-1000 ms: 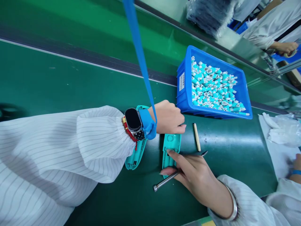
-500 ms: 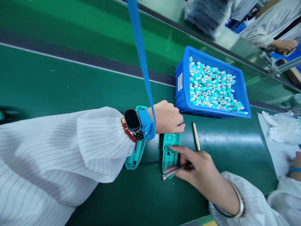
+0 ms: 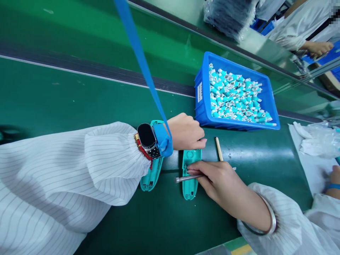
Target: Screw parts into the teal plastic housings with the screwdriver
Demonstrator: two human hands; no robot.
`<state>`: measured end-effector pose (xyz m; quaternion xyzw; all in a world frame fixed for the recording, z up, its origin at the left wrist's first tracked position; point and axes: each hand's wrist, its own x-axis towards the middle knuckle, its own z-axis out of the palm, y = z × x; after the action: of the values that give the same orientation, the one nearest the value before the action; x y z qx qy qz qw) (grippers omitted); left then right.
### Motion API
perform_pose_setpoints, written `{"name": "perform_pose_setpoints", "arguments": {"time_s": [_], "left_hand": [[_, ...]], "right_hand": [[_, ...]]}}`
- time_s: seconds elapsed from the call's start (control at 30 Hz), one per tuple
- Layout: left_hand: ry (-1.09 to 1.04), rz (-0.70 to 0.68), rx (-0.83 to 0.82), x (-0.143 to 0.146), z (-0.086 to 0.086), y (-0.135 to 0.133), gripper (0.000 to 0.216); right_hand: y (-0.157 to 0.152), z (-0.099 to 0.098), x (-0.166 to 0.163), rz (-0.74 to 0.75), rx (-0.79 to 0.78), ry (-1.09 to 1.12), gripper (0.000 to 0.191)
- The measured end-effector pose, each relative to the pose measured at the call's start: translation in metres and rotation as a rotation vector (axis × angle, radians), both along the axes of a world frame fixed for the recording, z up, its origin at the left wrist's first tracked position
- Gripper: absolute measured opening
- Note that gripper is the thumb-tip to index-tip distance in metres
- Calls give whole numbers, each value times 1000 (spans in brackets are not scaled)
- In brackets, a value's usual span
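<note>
A teal plastic shell (image 3: pixel 190 187), a long open half with its hollow side up, lies on the green work surface. My left hand (image 3: pixel 186 131) is curled over its far end, fingertips mostly hidden beneath the knuckles. My right hand (image 3: pixel 216 179) holds a slim metal rod (image 3: pixel 186 178) with a thicker round end, which crosses above the shell. Its thumb and fingertips are pinched together at the shell's middle; any small part between them is hidden. A second teal shell (image 3: pixel 151 177) lies partly under my left wrist.
A blue bin (image 3: pixel 203 108) full of small teal-and-white parts stands beyond my hands. A pale wooden stick (image 3: pixel 219 148) lies near my right hand. A blue strap (image 3: pixel 140 56) runs up from my left wrist. Plastic bags (image 3: pixel 318 140) and other people's hands are at the right.
My right hand has shifted slightly up over the shell, and its thumb has come off the near end to meet the fingers. The metal rod has swung flatter. My left hand stays put.
</note>
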<state>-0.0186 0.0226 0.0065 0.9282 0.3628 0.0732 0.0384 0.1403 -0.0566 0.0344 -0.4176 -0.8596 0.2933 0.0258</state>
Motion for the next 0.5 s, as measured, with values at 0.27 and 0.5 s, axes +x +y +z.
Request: {"name": "perform_pose_setpoints", "arguments": {"time_s": [0.27,0.5], "left_hand": [[72,31,-119,2,9,3,46],[-160,307,-134,-41,25,0,42]], "right_hand": [[-28,-11,-16,-340,307,-31,55],[-23,-45,-42,-582,194,104,70]]}}
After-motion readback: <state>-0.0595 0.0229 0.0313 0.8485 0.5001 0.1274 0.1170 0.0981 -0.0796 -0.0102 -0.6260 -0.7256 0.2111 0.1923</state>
